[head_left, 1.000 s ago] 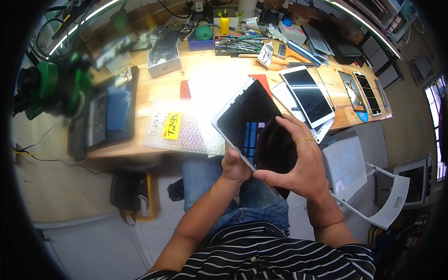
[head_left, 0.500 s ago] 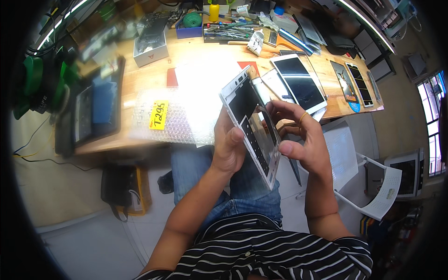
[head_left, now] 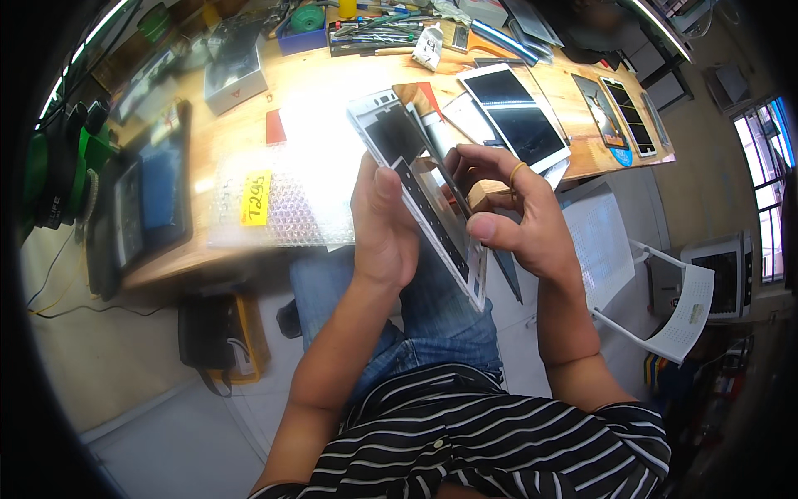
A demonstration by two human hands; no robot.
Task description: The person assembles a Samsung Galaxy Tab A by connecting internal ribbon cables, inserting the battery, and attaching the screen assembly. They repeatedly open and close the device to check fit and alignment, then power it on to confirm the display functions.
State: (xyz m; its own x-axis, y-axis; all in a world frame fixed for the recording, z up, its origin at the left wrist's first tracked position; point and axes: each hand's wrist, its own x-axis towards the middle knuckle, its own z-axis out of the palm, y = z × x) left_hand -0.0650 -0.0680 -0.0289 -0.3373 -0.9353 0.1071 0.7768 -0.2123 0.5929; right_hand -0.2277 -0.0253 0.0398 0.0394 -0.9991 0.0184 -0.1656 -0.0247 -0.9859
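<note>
My left hand (head_left: pixel 386 224) grips the long side of an opened tablet housing (head_left: pixel 472 287), its thumb on the near face. The housing is tilted, with a white rim and a black inner face with several dots along it. My right hand (head_left: pixel 528 220), a ring on one finger, pinches the edge of a thin dark panel (head_left: pixel 453 181) between thumb and fingers. The panel stands beside the housing at a narrow angle. Whether the two are joined along an edge is hidden. Both are held above my lap, in front of the table edge.
Bubble wrap (head_left: pixel 287 212) with a yellow label lies left on the wooden table (head_left: pixel 237 133). A white tablet (head_left: pixel 515 116) rests at right, beside more panels (head_left: pixel 628 116). Tools (head_left: pixel 378 33) fill a tray at the back. A white chair (head_left: pixel 677 312) stands at lower right.
The whole view has shifted, so the table and both hands appear further left and higher. Both hands keep the same holds on the housing and the dark panel.
</note>
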